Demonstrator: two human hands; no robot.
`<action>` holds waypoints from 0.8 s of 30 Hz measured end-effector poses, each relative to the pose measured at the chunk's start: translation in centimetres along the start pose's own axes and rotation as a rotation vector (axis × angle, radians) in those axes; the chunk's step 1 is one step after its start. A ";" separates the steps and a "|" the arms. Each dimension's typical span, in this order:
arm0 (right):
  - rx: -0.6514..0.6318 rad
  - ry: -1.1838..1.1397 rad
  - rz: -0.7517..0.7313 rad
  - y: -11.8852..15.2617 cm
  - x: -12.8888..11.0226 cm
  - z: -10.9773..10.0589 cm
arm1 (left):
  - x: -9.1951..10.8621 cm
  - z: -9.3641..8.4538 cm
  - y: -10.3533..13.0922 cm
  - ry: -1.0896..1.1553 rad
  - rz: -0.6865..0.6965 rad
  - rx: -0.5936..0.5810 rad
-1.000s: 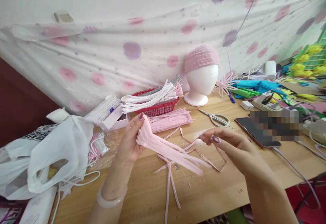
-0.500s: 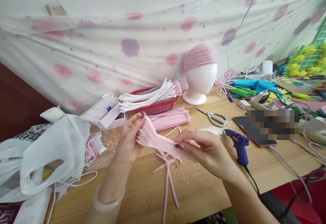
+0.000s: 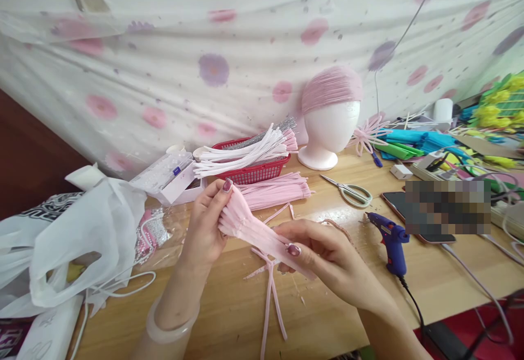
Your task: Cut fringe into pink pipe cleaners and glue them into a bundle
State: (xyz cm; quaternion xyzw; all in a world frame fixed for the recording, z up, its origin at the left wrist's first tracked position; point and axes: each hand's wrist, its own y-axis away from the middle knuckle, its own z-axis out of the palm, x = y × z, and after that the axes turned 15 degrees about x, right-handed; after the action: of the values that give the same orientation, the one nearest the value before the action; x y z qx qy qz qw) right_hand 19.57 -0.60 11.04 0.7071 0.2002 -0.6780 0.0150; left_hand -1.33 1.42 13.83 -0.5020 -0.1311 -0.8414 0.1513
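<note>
Between my hands stretches a flat pink strip of pipe cleaners (image 3: 256, 233) laid side by side, fanned at its left end. My left hand (image 3: 207, 218) pinches that fanned end, thumb on top. Farther along, my right hand (image 3: 323, 259) grips the strip's lower right part, thumb in front and fingers behind. Below it, loose pink pipe cleaners (image 3: 269, 294) lie crossed on the wooden table (image 3: 319, 322). A bundle of pink pipe cleaners (image 3: 274, 189) lies behind my hands, in front of a red basket (image 3: 256, 173) topped with white pipe cleaners (image 3: 245, 152).
Scissors (image 3: 352, 193), a blue glue gun (image 3: 391, 240) with its cord, and a phone (image 3: 397, 207) lie to the right. A foam head (image 3: 329, 130) wrapped in pink stands at the back. White plastic bags (image 3: 85, 240) and a clear-lidded box (image 3: 164, 171) occupy the left.
My right hand has shifted slightly down along the strip, with its fingers now more tucked behind it. My left hand keeps its hold. The view has turned a little to the left.
</note>
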 end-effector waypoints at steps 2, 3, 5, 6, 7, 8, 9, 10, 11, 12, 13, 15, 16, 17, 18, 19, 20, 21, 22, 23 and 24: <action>-0.001 -0.025 0.059 -0.2 -0.1 0.1 | -0.1 0.0 -0.2 -0.023 0.023 0.012; 0.002 -0.008 0.072 -0.3 -0.1 0.2 | -0.1 -0.1 -0.2 -0.031 0.036 0.019; 0.009 0.043 0.085 -0.7 0.0 0.2 | -0.2 -0.1 -0.2 -0.046 0.052 0.031; 0.017 0.064 0.090 -0.8 0.2 0.2 | -0.3 -0.1 -0.2 -0.056 0.056 0.031; 0.024 0.072 0.099 -0.9 0.4 0.2 | -0.3 -0.1 -0.2 -0.068 0.059 0.027; 0.031 0.059 0.114 -1.0 0.6 0.2 | -0.4 -0.1 -0.2 -0.081 0.058 0.020; 0.037 0.027 0.132 -1.1 0.8 0.2 | -0.5 -0.1 -0.2 -0.094 0.056 0.012; 0.034 -0.013 0.151 -1.1 1.0 0.2 | -0.5 0.0 -0.2 -0.108 0.052 0.002; 0.019 -0.056 0.171 -1.0 1.2 0.2 | -0.6 0.0 -0.2 -0.121 0.046 -0.008; -0.007 -0.097 0.190 -1.0 1.4 0.2 | -0.7 0.1 -0.2 -0.133 0.037 -0.018; -0.045 -0.133 0.208 -0.9 1.6 0.1 | -0.8 0.2 -0.1 -0.145 0.026 -0.030; -0.140 -0.179 0.229 -0.6 2.1 0.0 | -0.9 0.3 0.0 -0.164 0.004 -0.062; -0.180 -0.187 0.220 -0.5 2.3 -0.1 | -0.9 0.3 0.1 -0.173 -0.005 -0.080; -0.207 -0.177 0.194 -0.3 2.4 -0.2 | -1.0 0.3 0.2 -0.181 -0.008 -0.098; -0.221 -0.144 0.153 -0.2 2.6 -0.3 | -1.0 0.3 0.3 -0.188 -0.008 -0.115; -0.225 -0.091 0.102 -0.1 2.7 -0.4 | -0.9 0.2 0.5 -0.196 -0.006 -0.131; -0.221 -0.026 0.048 -0.1 2.8 -0.5 | -0.9 0.1 0.7 -0.205 -0.001 -0.146; -0.216 0.041 -0.003 -0.1 2.8 -0.6 | -0.8 0.0 0.8 -0.217 0.004 -0.160; -0.213 0.105 -0.049 -0.2 2.8 -0.7 | -0.8 -0.1 0.9 -0.231 0.007 -0.174; -0.211 0.157 -0.091 -0.3 2.7 -0.7 | -0.7 -0.2 1.0 -0.250 0.007 -0.189; -0.207 0.195 -0.127 -0.4 2.6 -0.7 | -0.6 -0.3 1.1 -0.273 0.009 -0.202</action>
State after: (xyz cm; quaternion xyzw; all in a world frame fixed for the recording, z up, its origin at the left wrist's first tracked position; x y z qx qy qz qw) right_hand 20.16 0.67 8.64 0.7502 0.3141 -0.5813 0.0253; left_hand -0.88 0.37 13.23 -0.6246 -0.0632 -0.7737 0.0846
